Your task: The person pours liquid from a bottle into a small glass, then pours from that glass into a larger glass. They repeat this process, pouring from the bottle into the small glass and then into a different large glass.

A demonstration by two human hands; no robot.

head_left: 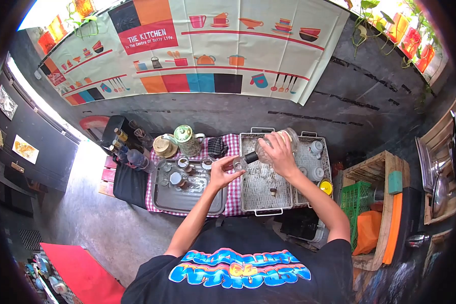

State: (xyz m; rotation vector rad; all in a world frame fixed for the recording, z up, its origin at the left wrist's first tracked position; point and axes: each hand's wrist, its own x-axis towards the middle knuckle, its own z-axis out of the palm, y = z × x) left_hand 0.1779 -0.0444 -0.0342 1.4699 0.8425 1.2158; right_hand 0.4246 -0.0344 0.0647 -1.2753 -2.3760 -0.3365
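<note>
Centre of frame: clear bottle (pixel 263 154), tilted | right grip (pixel 278 153) wrapped round its body | left grip (pixel 221 173) pinching small glass (pixel 239 164) by bottle's mouth | probably weighty, slick, breakable; best held round the body

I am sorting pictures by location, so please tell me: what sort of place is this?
Probably a kitchen or drinks corner, perhaps of a small café: the wall banner reads "THE KITCHEN", and a pot stands near a tray with glasses.
</note>
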